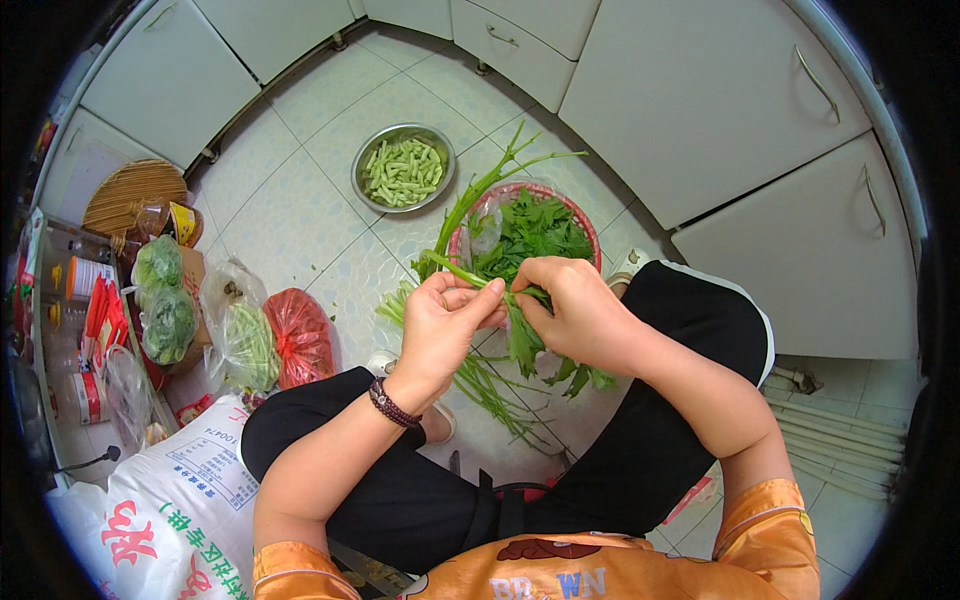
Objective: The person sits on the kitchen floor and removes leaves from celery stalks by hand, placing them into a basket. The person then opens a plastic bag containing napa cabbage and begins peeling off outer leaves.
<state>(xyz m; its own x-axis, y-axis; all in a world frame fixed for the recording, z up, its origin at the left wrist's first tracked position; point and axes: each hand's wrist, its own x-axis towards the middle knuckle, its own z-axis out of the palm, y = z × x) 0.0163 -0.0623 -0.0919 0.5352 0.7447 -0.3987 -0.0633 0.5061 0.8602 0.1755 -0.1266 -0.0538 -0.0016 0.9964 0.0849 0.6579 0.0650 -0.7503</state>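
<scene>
My left hand (pixel 442 334) pinches a green celery stalk (pixel 454 262) between thumb and fingers. The stalk's upper branches look bare and reach out past the basket. My right hand (pixel 577 311) grips the leafy end, and celery leaves (pixel 525 341) hang below its fingers. Just beyond my hands is a red plastic basket (pixel 597 244) lined with a clear bag and heaped with torn green leaves (pixel 536 232). On the floor between my feet, thin stripped stalks (pixel 491 394) lie under my hands. More pale stalk ends (pixel 394 304) show left of my left hand.
A steel bowl (pixel 357 176) of cut green beans (pixel 405 172) stands on the tiles. To the left are a red plastic bag (pixel 298 337), a clear bag of long beans (pixel 247 337), wrapped broccoli (pixel 169 322) and a large white sack (pixel 180 510). White cabinets (pixel 697 97) border the floor.
</scene>
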